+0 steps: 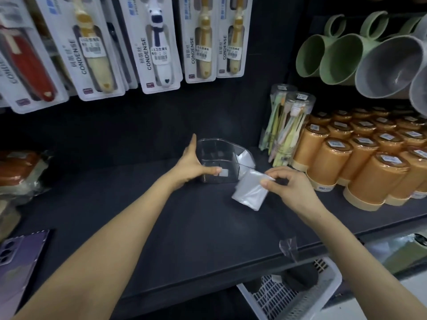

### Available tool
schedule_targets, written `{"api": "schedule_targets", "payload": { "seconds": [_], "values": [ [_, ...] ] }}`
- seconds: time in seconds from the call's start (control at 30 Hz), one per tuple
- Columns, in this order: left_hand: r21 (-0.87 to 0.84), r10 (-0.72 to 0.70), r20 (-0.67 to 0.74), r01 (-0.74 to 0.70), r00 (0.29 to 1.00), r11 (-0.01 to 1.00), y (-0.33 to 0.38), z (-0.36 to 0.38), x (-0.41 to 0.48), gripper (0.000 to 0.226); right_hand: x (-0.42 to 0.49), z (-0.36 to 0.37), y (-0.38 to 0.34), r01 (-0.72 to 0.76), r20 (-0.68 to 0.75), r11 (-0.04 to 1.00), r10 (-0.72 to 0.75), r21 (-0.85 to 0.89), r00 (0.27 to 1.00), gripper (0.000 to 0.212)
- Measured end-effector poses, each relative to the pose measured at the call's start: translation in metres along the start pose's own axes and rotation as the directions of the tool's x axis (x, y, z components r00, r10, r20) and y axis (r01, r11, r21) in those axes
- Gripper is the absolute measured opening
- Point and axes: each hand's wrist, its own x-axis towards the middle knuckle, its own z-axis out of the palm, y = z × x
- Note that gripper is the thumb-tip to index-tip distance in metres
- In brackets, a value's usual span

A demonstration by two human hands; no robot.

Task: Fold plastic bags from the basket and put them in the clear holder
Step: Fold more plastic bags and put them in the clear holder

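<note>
Closest, down below the shelf edge, sits the white basket (pixel 298 296) with holes in its sides and something dark inside it; I cannot tell what. A small bit of clear plastic (pixel 288 247) lies on the front edge of the dark shelf (pixel 184 227), and a purple phone (pixel 20 255) rests far to the left. A little further in, the right hand (pixel 288 188) pinches the folded plastic bag (pixel 250 191) by its top right edge, thumb and fingers closed on it, just above the shelf. The bag looks very light, thin, soft and slippery, so it could pop open again. I think it is best to hold it tight across the fold, not by a loose corner. The left hand (pixel 193 165) is spread open against the left side of the clear holder (pixel 221 158), thumb on its front, keeping it from sliding. One white folded bag (pixel 245 159) is already in the right part of the holder. Just to the right stand tubs of toothbrushes (pixel 286 125) and orange cups (pixel 360 162), close enough to bump. Toothbrush packs (pixel 159 42) and green mugs (pixel 323 56) hang behind, out of the way.
</note>
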Motion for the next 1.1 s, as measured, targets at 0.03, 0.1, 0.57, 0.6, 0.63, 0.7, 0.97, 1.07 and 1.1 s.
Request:
{"api": "schedule_targets", "payload": {
  "seconds": [0.03,0.1,0.57,0.6,0.63,0.7,0.97,1.07,1.1],
  "values": [
    [-0.03,0.014,0.0,-0.014,1.0,0.999,0.0,0.001,0.003,0.128,0.005,-0.003,-0.001,-0.012,0.011,0.999,0.011,0.04,1.0,0.004],
    [-0.081,0.046,-0.022,-0.048,0.999,0.996,0.0,0.003,0.006,0.124,0.016,-0.009,-0.003,-0.058,0.045,0.993,0.054,0.105,0.998,0.001],
    [-0.246,0.16,0.069,-0.138,0.985,0.959,-0.024,-0.019,-0.047,0.124,0.049,0.021,-0.013,-0.203,0.144,0.973,0.218,-0.109,0.965,0.015],
    [-0.25,0.164,0.072,-0.141,0.984,0.958,-0.024,-0.019,-0.05,0.124,0.047,0.026,-0.011,-0.18,0.095,0.972,0.196,-0.152,0.976,0.02],
    [-0.252,0.169,0.074,-0.146,0.983,0.957,-0.024,-0.019,-0.054,0.123,0.044,0.031,-0.008,-0.155,0.036,0.968,0.165,-0.199,0.986,0.021],
    [-0.254,0.182,0.073,-0.158,0.981,0.954,-0.024,-0.019,-0.06,0.122,0.035,0.041,-0.007,-0.119,-0.086,0.951,0.098,-0.287,0.991,0.012],
    [-0.233,0.23,0.041,-0.214,0.972,0.949,-0.028,-0.016,-0.082,0.118,-0.001,0.063,0.008,0.151,-0.259,0.785,-0.37,-0.6,0.892,0.023],
    [-0.217,0.24,0.043,-0.226,0.97,0.95,-0.028,-0.016,-0.084,0.118,-0.003,0.053,0.01,0.322,-0.127,0.627,-0.563,-0.709,0.817,0.008],
    [-0.214,0.243,0.044,-0.229,0.969,0.95,-0.028,-0.016,-0.084,0.118,-0.004,0.051,0.011,0.335,-0.09,0.602,-0.565,-0.724,0.82,0.014]
  ]
}}
